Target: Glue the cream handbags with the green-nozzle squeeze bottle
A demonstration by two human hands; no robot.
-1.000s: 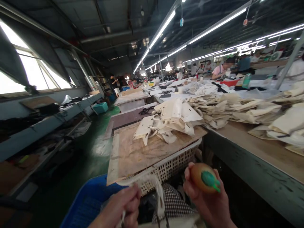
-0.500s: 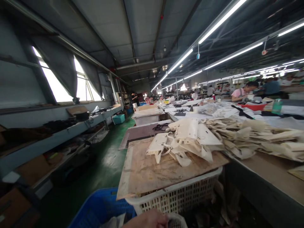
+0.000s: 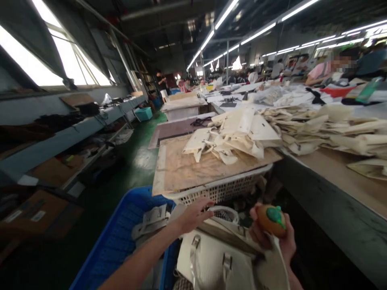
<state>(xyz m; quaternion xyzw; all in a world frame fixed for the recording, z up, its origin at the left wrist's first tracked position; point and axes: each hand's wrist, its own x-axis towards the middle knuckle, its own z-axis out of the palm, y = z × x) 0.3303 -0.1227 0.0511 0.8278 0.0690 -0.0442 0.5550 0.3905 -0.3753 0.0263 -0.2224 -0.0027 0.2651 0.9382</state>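
In front of me lies a cream handbag (image 3: 217,257) with metal strap fittings, its upper side partly opened out. My left hand (image 3: 195,215) reaches over the bag's top edge with fingers stretched out, close to a white curved rim (image 3: 232,213). My right hand (image 3: 286,237) is wrapped round an orange-brown rounded object (image 3: 269,219) with a green piece on its face. A pale flap of the bag runs up against that hand; whether the fingers also pinch it I cannot tell. The bag's lower part is cut off by the frame.
At left stands a blue crate (image 3: 102,245) with pale pieces inside. Ahead, a wooden board (image 3: 178,169) rests on a white perforated basket (image 3: 223,191) and bears cream bag parts (image 3: 236,133). More cream pieces (image 3: 326,129) cover the right-hand table. People work further back.
My view has tilted down. The handbag, my right hand and the orange-brown object have come into sight. A hand partly seen at the bottom edge earlier is higher in view now.
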